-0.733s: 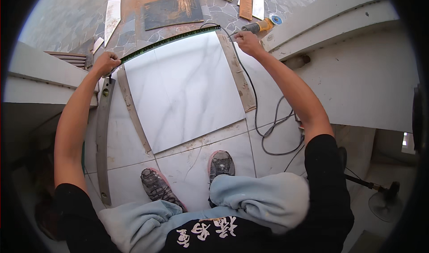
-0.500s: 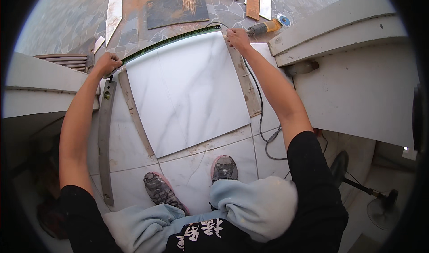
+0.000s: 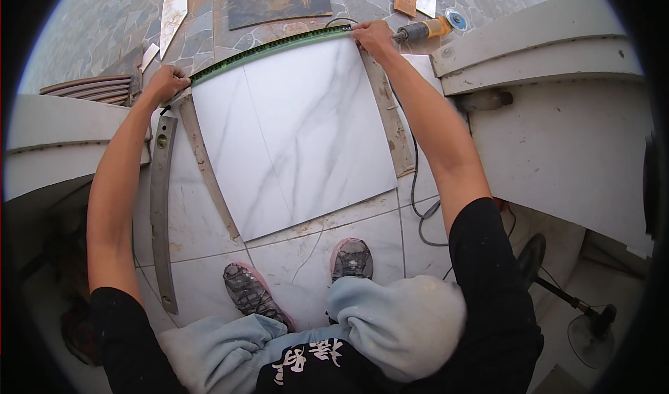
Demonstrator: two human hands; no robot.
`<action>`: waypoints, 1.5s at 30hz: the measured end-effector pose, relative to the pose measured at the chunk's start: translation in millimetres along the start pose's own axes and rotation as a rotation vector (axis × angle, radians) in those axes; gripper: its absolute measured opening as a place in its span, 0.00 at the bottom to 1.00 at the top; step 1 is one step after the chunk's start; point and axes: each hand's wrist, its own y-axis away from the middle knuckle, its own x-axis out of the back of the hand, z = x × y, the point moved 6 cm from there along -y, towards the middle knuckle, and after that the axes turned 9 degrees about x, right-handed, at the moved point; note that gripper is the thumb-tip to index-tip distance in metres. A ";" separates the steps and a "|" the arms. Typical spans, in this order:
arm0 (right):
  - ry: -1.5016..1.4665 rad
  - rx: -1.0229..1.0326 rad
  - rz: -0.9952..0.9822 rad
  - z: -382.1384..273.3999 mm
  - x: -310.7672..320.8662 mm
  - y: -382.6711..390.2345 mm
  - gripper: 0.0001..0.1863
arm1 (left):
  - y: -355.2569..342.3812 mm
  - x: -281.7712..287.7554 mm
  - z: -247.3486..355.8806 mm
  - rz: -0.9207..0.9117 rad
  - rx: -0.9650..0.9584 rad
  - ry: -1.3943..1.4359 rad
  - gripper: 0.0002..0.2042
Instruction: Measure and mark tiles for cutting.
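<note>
A white veined square tile (image 3: 293, 136) lies before my feet, with tan strips (image 3: 202, 157) along its left and right sides. A green measuring tape (image 3: 268, 47) spans the tile's far edge. My left hand (image 3: 175, 80) is closed on the tape near the far left corner. My right hand (image 3: 366, 35) grips its other end at the far right corner, fingertips partly hidden. A grey spirit level (image 3: 163, 206) lies left of the tile, below my left hand.
Beyond are a yellow angle grinder (image 3: 435, 26), dark board (image 3: 279, 7), tile offcuts (image 3: 174, 18) and long brown pieces (image 3: 87, 87). A black cable (image 3: 425, 230) trails on the right. White ledges (image 3: 536, 49) flank both sides; a fan-like object (image 3: 589, 335) stands lower right.
My right hand has moved left and up, from beside the tape's right end onto it. My left hand has shifted slightly up in view.
</note>
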 end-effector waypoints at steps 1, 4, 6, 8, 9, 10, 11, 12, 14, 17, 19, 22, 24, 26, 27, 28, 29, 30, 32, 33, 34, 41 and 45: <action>-0.036 0.050 -0.019 -2.7 -2.2 -0.4 0.11 | -0.7 0.9 -1.3 0.020 -0.002 -0.007 0.10; 0.005 0.060 -0.017 -8.1 -0.1 3.6 0.12 | -3.2 0.0 -4.3 -0.005 -0.009 -0.009 0.10; -0.114 -0.005 -0.030 -9.8 1.2 8.1 0.10 | -4.6 -0.3 -5.2 0.002 -0.018 -0.018 0.10; -0.158 -0.032 -0.007 -12.9 5.0 12.1 0.09 | -6.0 -0.5 -5.2 0.009 -0.027 -0.027 0.10; -0.203 -0.057 0.022 -13.3 7.1 13.5 0.08 | -6.7 -1.2 -3.8 0.002 -0.045 -0.032 0.10; -0.200 -0.059 0.015 -14.5 6.8 14.4 0.08 | -6.7 -2.4 -2.8 -0.005 -0.063 -0.036 0.11; -0.205 -0.034 0.009 -16.9 6.6 14.5 0.08 | -6.6 -3.1 -2.9 -0.006 -0.062 -0.035 0.11; -0.187 -0.049 0.012 -16.7 7.0 14.1 0.07 | -6.8 -2.8 -3.1 0.001 -0.052 -0.041 0.11; -0.188 -0.019 -0.012 -19.8 5.9 11.8 0.07 | -6.6 -2.9 -2.9 0.007 -0.043 -0.048 0.11; -0.152 -0.056 -0.032 -20.4 5.5 9.3 0.07 | -4.6 -4.3 -2.4 -0.013 -0.034 -0.013 0.11; -0.138 -0.081 -0.040 -21.7 5.2 9.2 0.07 | -0.9 -1.7 2.3 0.064 -0.106 -0.072 0.11; -0.127 -0.083 -0.045 -24.6 6.2 9.5 0.07 | -0.7 -2.7 0.7 0.033 -0.033 -0.020 0.11; -0.107 -0.124 -0.040 -23.1 6.6 9.7 0.08 | 0.2 -2.3 1.9 0.044 -0.021 -0.029 0.11; -0.120 -0.122 -0.050 -23.0 5.7 8.8 0.08 | 1.1 -1.9 3.1 0.056 -0.010 -0.034 0.11; -0.103 -0.150 -0.044 -20.8 6.0 8.7 0.09 | 1.4 -2.9 3.8 0.048 -0.003 -0.043 0.12; -0.118 -0.135 -0.051 -21.1 5.0 8.0 0.09 | 1.9 -3.3 4.1 0.047 0.006 -0.057 0.12; -0.115 -0.135 -0.049 -20.1 4.7 7.6 0.08 | 2.9 -4.3 4.9 0.040 0.001 -0.054 0.12; -0.096 -0.153 -0.036 -18.2 4.9 7.5 0.08 | 4.7 -4.2 4.8 0.061 0.004 -0.047 0.11; -0.049 -0.109 -0.034 -18.6 3.8 6.4 0.08 | 6.5 -3.6 5.5 0.083 0.006 -0.040 0.11; 0.030 -0.092 -0.020 -18.5 4.4 5.9 0.08 | 7.4 -3.7 6.9 0.085 -0.010 -0.037 0.11; 0.014 -0.083 -0.023 -17.6 3.3 5.7 0.08 | 8.1 -3.7 8.4 0.085 -0.026 -0.034 0.11; -0.001 -0.053 0.022 -7.9 -0.6 0.7 0.07 | 9.2 -2.8 11.2 0.075 0.017 -0.050 0.10; -0.040 -0.067 0.030 -3.7 -1.9 2.4 0.09 | 9.0 -3.3 9.9 0.067 0.043 -0.038 0.10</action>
